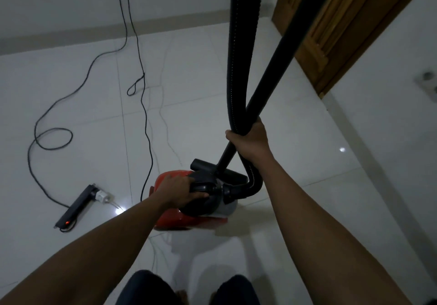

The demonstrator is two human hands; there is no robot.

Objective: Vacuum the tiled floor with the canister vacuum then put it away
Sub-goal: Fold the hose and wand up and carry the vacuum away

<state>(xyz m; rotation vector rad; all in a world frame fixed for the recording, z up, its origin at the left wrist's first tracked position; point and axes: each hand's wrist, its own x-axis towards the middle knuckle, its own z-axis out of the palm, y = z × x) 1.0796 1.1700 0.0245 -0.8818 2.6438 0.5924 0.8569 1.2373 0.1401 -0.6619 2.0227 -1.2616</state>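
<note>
Head view: at lower centre the left hand (178, 190) clasps the handle (203, 187) of the canister vacuum (175, 219). The right hand (250, 142) clenches wand (279, 51) and hose (238, 68) together. Best to lift it level, minding the cord (146, 120) trailing left.

Red-black canister vacuum (175, 220); ribbed hose (238, 68) rising; wand (272, 73) slanted; glossy white tiled floor (236, 73).

Hose (238, 56) and wand (281, 51) tops cropped.

Probably a home: tiled floor (189, 68), wooden door (331, 32).
</note>
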